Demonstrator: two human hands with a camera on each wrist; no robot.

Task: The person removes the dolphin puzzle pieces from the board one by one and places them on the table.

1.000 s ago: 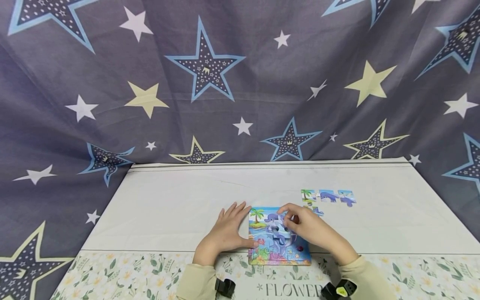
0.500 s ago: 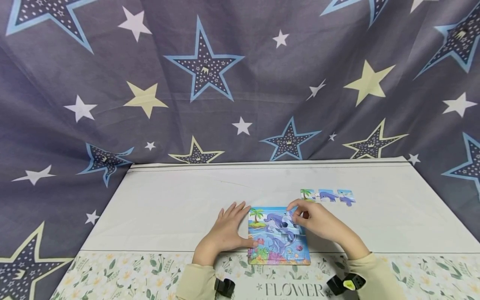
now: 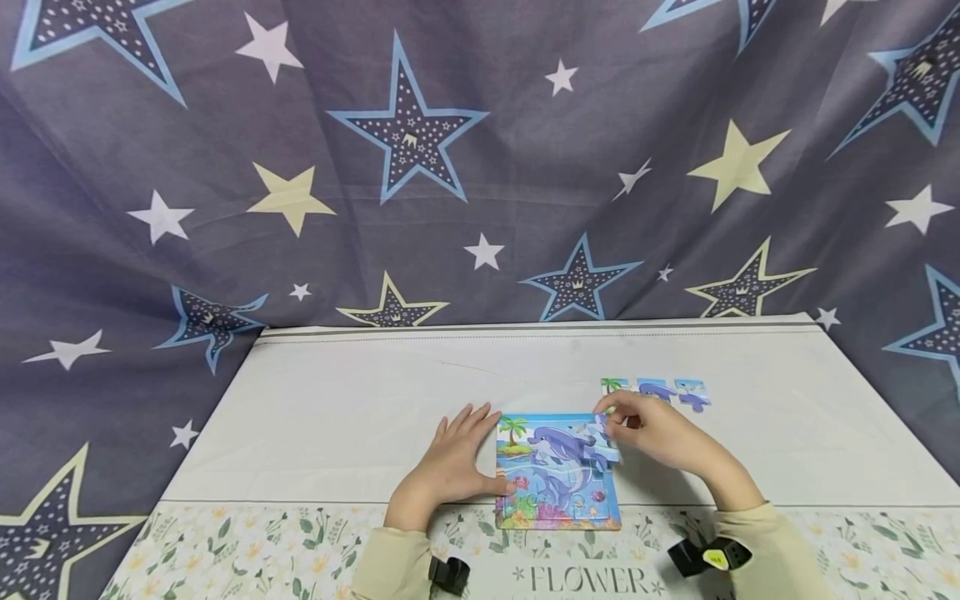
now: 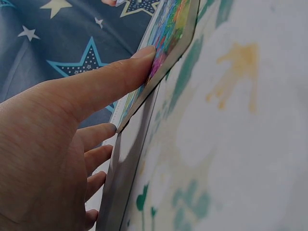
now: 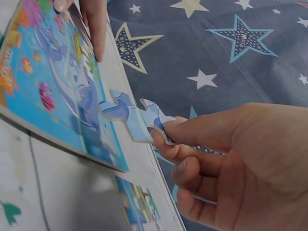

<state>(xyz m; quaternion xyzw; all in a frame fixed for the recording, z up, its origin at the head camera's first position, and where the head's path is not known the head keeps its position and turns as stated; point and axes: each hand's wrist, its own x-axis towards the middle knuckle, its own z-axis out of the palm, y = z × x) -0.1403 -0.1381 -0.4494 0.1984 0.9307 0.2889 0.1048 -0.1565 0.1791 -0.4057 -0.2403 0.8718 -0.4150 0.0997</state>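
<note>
A square dolphin puzzle board (image 3: 543, 504) lies on the table in the head view. My left hand (image 3: 450, 471) rests at its left side, fingers spread and straight on the table, with the thumb (image 4: 115, 77) on the board's picture. Over the board's upper right part, my right hand (image 3: 663, 429) pinches a blue-and-purple jigsaw piece (image 5: 137, 120) between thumb and index finger. In the right wrist view, the piece is held tilted, clear of the board's surface. The right hand hides part of the board's right edge.
Beyond the right hand lie several loose puzzle pieces, among them a dolphin piece (image 3: 692, 395) and a palm piece (image 3: 613, 384); the hand partly covers the group. A star-patterned curtain (image 3: 510, 167) hangs behind the white tablecloth (image 3: 360, 392).
My right hand has moved right with the jigsaw piece, from over the board's middle to its right edge, now covering some loose pieces. The left hand stays put.
</note>
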